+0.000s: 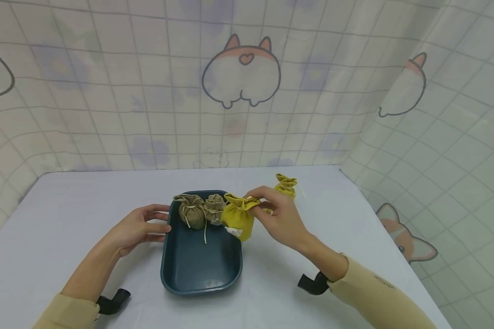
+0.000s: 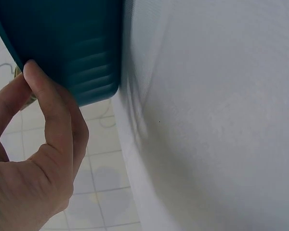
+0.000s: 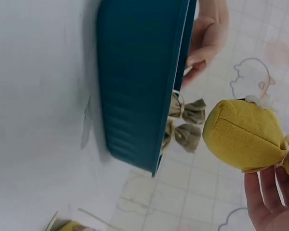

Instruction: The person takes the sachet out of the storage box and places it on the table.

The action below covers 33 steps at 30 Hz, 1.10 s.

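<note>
A small yellow drawstring pouch (image 1: 237, 220) hangs from my right hand (image 1: 281, 218), whose thumb and fingers pinch its gathered neck. The pouch is over the right edge of a dark teal tray (image 1: 201, 269); in the right wrist view its rounded yellow body (image 3: 245, 134) is above the rim. My left hand (image 1: 142, 226) holds the tray's left rim, fingertips at the edge, as the left wrist view shows at the tray wall (image 2: 82, 57). Inside the tray's far end sit two brown drawstring pouches, a larger one (image 1: 192, 214) and a smaller one (image 1: 214, 209) side by side.
Another yellow pouch (image 1: 286, 183) stands on the white tabletop (image 1: 82, 196) behind my right hand, partly hidden by it. A patterned curtain (image 1: 169, 114) hangs behind the table and along its right side. Black wrist mounts (image 1: 314, 284) show at my sleeves.
</note>
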Each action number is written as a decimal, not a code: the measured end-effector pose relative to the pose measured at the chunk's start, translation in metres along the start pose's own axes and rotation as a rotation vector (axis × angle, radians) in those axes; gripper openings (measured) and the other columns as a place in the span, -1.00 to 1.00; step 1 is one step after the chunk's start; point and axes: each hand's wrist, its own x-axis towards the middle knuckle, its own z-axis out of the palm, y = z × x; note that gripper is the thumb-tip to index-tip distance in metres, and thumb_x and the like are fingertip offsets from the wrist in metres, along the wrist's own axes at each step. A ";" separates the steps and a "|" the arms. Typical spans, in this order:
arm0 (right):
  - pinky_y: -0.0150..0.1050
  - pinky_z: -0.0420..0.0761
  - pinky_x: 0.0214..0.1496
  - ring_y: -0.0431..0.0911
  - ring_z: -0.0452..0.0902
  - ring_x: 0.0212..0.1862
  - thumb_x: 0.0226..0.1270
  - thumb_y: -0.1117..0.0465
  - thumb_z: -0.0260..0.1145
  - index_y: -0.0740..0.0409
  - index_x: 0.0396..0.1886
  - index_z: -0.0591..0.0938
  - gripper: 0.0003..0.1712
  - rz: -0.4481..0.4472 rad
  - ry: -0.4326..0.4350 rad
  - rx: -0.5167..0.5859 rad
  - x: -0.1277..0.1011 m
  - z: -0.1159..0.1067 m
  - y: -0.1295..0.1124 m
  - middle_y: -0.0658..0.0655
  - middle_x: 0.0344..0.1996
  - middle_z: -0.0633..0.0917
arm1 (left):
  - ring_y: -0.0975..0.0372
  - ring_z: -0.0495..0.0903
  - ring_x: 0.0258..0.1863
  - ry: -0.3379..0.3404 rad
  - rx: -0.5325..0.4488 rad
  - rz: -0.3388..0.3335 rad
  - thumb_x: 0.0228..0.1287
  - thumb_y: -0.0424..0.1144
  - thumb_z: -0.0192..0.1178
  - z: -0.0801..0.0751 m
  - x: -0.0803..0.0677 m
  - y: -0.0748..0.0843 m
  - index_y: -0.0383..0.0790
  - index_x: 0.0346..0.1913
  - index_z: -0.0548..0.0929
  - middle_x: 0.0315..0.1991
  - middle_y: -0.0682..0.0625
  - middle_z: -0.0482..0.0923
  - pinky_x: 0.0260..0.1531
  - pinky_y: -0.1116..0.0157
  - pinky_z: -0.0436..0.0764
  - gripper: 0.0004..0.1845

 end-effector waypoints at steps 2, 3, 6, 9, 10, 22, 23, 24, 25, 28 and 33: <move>-0.13 0.77 -0.09 -0.03 0.68 -0.10 0.33 0.59 0.29 0.23 -0.07 0.70 -0.71 0.000 0.018 -0.007 -0.002 -0.005 0.001 0.11 -0.12 0.75 | 0.08 0.66 -0.08 0.002 0.003 0.000 0.34 -0.40 0.34 0.000 0.000 0.000 -0.46 0.50 0.21 0.28 -0.42 0.33 -0.08 0.14 0.74 -0.24; -0.12 0.77 -0.10 -0.02 0.68 -0.10 0.32 0.60 0.28 0.23 -0.08 0.70 -0.70 0.000 0.026 -0.010 -0.002 -0.007 0.002 0.12 -0.12 0.75 | 0.08 0.66 -0.08 0.000 0.005 0.003 0.34 -0.40 0.34 0.001 0.000 0.000 -0.47 0.50 0.21 0.28 -0.42 0.33 -0.09 0.15 0.74 -0.24; -0.12 0.77 -0.11 -0.01 0.68 -0.10 0.31 0.62 0.26 0.24 -0.08 0.70 -0.69 0.018 0.053 -0.021 -0.005 -0.015 0.004 0.11 -0.11 0.74 | 0.09 0.66 -0.09 -0.005 0.002 0.009 0.35 -0.40 0.33 0.001 -0.001 0.000 -0.47 0.50 0.20 0.28 -0.42 0.34 -0.10 0.15 0.75 -0.24; -0.15 0.76 -0.06 -0.03 0.67 -0.09 0.31 0.62 0.26 0.23 -0.08 0.70 -0.68 0.054 0.077 -0.037 -0.010 -0.021 0.008 0.08 -0.11 0.73 | 0.09 0.66 -0.09 -0.015 -0.003 0.021 0.36 -0.41 0.33 0.002 -0.001 0.000 -0.49 0.51 0.19 0.27 -0.43 0.33 -0.10 0.15 0.75 -0.23; -0.16 0.75 -0.04 -0.03 0.67 -0.08 0.32 0.61 0.27 0.22 -0.09 0.70 -0.69 0.067 0.083 -0.041 -0.012 -0.022 0.011 0.08 -0.11 0.73 | 0.09 0.66 -0.09 -0.015 -0.005 0.021 0.35 -0.41 0.33 0.002 -0.002 0.000 -0.49 0.51 0.19 0.27 -0.43 0.33 -0.10 0.16 0.75 -0.23; -0.22 0.73 0.01 0.03 0.66 0.03 0.35 0.58 0.31 0.33 -0.01 0.70 -0.73 0.181 0.131 -0.087 -0.035 -0.038 0.035 0.23 -0.01 0.71 | 0.07 0.67 -0.08 -0.003 -0.001 0.010 0.34 -0.41 0.34 0.001 -0.001 -0.001 -0.48 0.50 0.21 0.27 -0.43 0.34 -0.08 0.14 0.74 -0.24; -0.23 0.73 0.00 0.04 0.66 0.04 0.35 0.58 0.31 0.33 -0.01 0.70 -0.73 0.197 0.131 -0.085 -0.037 -0.039 0.037 0.23 0.00 0.71 | 0.07 0.67 -0.09 -0.002 0.001 0.011 0.34 -0.41 0.34 0.001 -0.001 -0.001 -0.48 0.50 0.21 0.26 -0.43 0.34 -0.08 0.15 0.74 -0.24; -0.25 0.73 0.00 0.05 0.66 0.04 0.36 0.58 0.30 0.33 -0.01 0.70 -0.73 0.211 0.129 -0.081 -0.038 -0.041 0.039 0.23 0.00 0.71 | 0.07 0.67 -0.08 -0.002 0.003 0.012 0.34 -0.40 0.34 0.001 -0.001 -0.001 -0.48 0.50 0.21 0.26 -0.43 0.34 -0.08 0.15 0.74 -0.24; -0.26 0.73 -0.01 0.05 0.66 0.05 0.36 0.58 0.30 0.33 -0.01 0.69 -0.74 0.228 0.127 -0.079 -0.040 -0.042 0.042 0.24 0.01 0.71 | 0.07 0.67 -0.09 -0.002 0.002 0.012 0.34 -0.40 0.34 0.002 -0.001 -0.001 -0.48 0.50 0.21 0.26 -0.42 0.35 -0.08 0.15 0.74 -0.24; -0.27 0.72 0.01 0.08 0.64 0.09 0.38 0.58 0.29 0.34 -0.02 0.69 -0.75 0.276 0.108 -0.066 -0.044 -0.046 0.049 0.24 0.02 0.71 | 0.06 0.67 -0.08 -0.001 0.003 0.011 0.34 -0.41 0.34 0.002 -0.002 0.000 -0.48 0.50 0.21 0.25 -0.42 0.35 -0.08 0.14 0.74 -0.24; -0.26 0.71 0.03 0.10 0.62 0.14 0.42 0.54 0.27 0.33 -0.01 0.68 -0.78 0.333 0.059 -0.071 -0.049 -0.050 0.060 0.25 0.03 0.70 | 0.05 0.66 -0.07 0.002 0.003 0.005 0.35 -0.41 0.33 0.002 -0.001 0.002 -0.47 0.50 0.21 0.27 -0.42 0.34 -0.08 0.14 0.74 -0.25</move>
